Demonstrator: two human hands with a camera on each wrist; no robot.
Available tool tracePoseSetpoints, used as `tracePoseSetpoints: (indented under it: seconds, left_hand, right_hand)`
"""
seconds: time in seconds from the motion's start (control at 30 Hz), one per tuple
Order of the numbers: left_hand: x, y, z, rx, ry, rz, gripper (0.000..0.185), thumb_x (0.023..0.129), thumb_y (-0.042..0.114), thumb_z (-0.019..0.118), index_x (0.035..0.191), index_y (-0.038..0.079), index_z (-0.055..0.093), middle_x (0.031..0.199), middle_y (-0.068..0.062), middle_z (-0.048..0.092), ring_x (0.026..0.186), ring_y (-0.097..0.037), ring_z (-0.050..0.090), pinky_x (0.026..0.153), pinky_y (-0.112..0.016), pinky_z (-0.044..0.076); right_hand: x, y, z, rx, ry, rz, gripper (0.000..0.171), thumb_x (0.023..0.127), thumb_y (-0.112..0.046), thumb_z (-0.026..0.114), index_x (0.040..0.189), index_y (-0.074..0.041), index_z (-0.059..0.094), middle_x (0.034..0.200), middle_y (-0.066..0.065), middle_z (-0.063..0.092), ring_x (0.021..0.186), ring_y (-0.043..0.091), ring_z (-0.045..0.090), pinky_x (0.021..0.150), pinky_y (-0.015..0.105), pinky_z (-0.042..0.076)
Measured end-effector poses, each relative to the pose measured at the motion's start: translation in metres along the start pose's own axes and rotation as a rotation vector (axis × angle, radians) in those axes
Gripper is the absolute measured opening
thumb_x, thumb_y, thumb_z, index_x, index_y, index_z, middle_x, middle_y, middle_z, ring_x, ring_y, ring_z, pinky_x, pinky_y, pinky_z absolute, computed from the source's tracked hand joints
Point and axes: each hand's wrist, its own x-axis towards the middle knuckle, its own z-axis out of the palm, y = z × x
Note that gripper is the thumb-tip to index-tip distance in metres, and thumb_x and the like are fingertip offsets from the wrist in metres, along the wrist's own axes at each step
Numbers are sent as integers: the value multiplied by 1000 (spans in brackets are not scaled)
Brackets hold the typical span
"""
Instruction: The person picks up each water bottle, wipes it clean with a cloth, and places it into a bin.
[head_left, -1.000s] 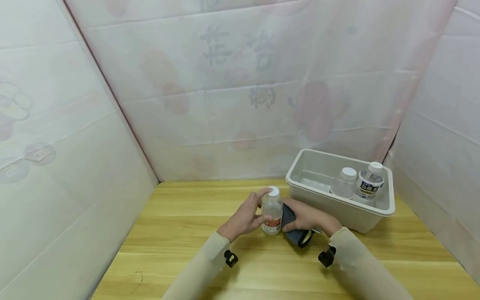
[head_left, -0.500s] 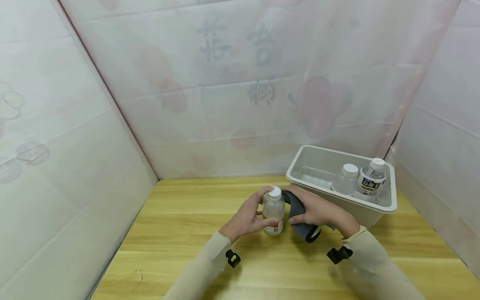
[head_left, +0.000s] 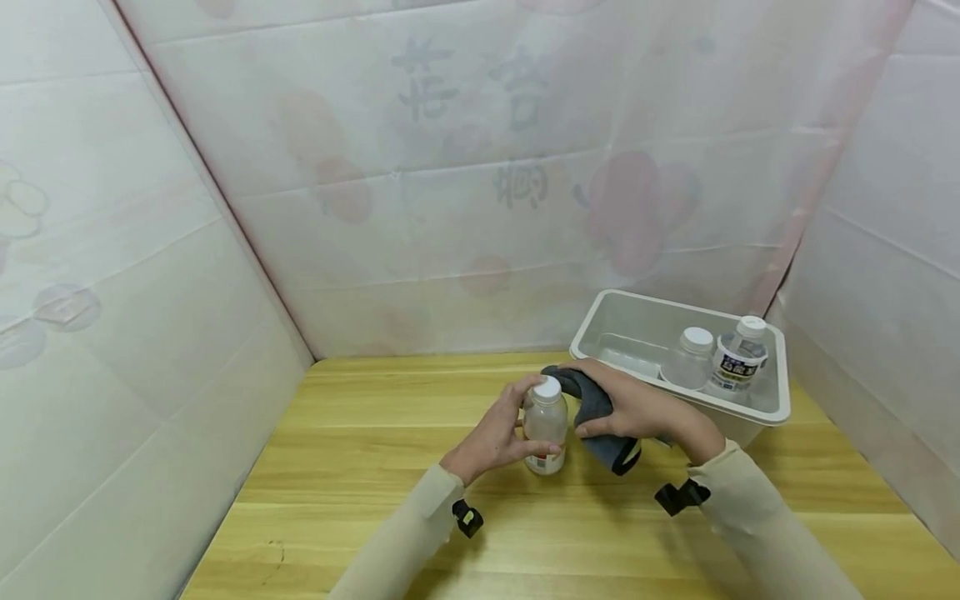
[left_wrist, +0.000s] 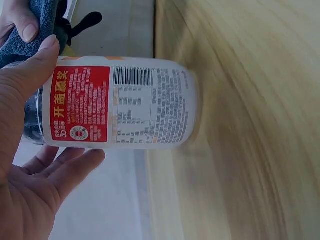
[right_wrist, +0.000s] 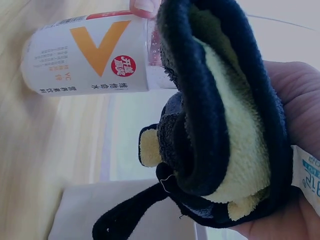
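Note:
My left hand (head_left: 491,437) grips a clear plastic bottle (head_left: 546,421) with a white cap, thumb on the near side and fingers round the back. The bottle stands upright on the wooden table. Its white label (left_wrist: 132,105) has a red panel and a barcode in the left wrist view; an orange V shows in the right wrist view. Just right of it, my right hand (head_left: 641,408) holds a folded dark grey-blue towel (head_left: 596,408) with yellow lining (right_wrist: 235,130) and black edging. The towel's far end reaches behind the bottle's neck. A black loop (right_wrist: 125,215) hangs from it.
A light grey bin (head_left: 637,321) stands at the back right, close behind my right hand. Inside it are a clear white-capped bottle (head_left: 686,367) and another bottle with a dark-lettered label (head_left: 738,367). White printed sheets (head_left: 450,250) wall the table (head_left: 360,467) at the back and sides.
My right hand first shifted the towel rightward off the bottle's side, then raised it slightly, its far end now leaning toward the bottle's neck. My left hand has kept its grip on the bottle.

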Motion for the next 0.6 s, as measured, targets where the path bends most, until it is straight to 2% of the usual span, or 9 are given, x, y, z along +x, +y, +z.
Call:
tracePoseSetpoints:
  seconds: [0.17, 0.37, 0.5, 0.6]
  left_hand:
    - [-1, -1, 2, 84, 21, 6, 100, 85, 34, 82, 156, 39, 12, 127, -10, 45, 106, -17, 54, 86, -36, 60]
    - [-4, -1, 0, 149, 13, 20, 100, 87, 36, 81, 158, 38, 11, 117, -8, 47, 97, -14, 53, 84, -32, 59]
    - [-4, -1, -2, 138, -4, 7, 99, 88, 35, 79, 159, 41, 10, 119, -9, 49, 98, -14, 56, 79, -22, 58]
    - [-4, -1, -4, 100, -25, -8, 97, 89, 33, 78, 159, 42, 11, 121, -12, 48, 101, -16, 57, 76, -15, 56]
  right_hand:
    - [5, 1, 0, -10, 6, -19, 88, 85, -38, 83, 156, -16, 35, 146, 13, 53, 121, 30, 59, 92, 48, 50]
    - [13, -2, 2, -1, -9, -62, 89, 83, -35, 85, 155, -15, 37, 149, 11, 51, 128, 33, 57, 99, 55, 49]
    - [17, -2, 4, 55, -40, -82, 89, 81, -34, 87, 154, -20, 39, 148, 5, 52, 127, 29, 58, 100, 53, 49]
    - [21, -1, 5, 103, -81, -91, 88, 81, -35, 87, 153, -25, 39, 147, 1, 52, 126, 24, 58, 99, 47, 50]
